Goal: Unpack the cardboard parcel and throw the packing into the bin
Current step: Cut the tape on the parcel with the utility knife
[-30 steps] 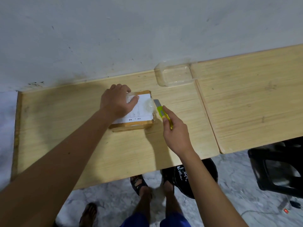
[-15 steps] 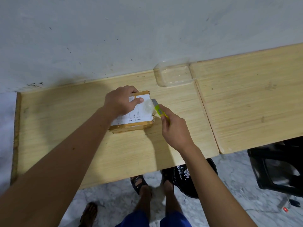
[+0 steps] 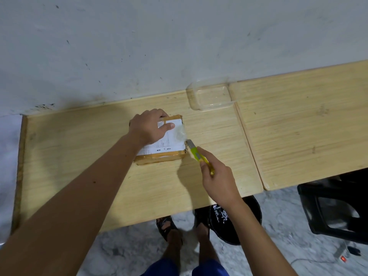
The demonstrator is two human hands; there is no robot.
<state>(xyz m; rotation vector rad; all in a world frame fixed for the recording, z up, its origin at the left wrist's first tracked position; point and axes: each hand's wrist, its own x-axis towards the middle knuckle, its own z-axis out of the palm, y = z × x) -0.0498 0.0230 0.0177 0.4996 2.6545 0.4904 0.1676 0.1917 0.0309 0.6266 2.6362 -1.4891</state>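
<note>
A small cardboard parcel (image 3: 171, 148) with a white label and brown tape lies on the wooden table (image 3: 79, 156). My left hand (image 3: 148, 127) holds the parcel down from above, fingers curled over its far edge and thumb flat on the label. My right hand (image 3: 216, 177) grips a yellow-green box cutter (image 3: 196, 153). Its blade tip touches the parcel's near right corner.
An empty clear plastic container (image 3: 210, 96) stands at the back by the wall. A second wooden board (image 3: 308, 126) adjoins on the right. Below the table edge are a round black bin (image 3: 235, 218), my sandalled feet, and a black stool (image 3: 336, 208) at the right.
The cutter has slid toward me along the parcel's right side, from near the far corner to the near corner. My left hand stays on the parcel.
</note>
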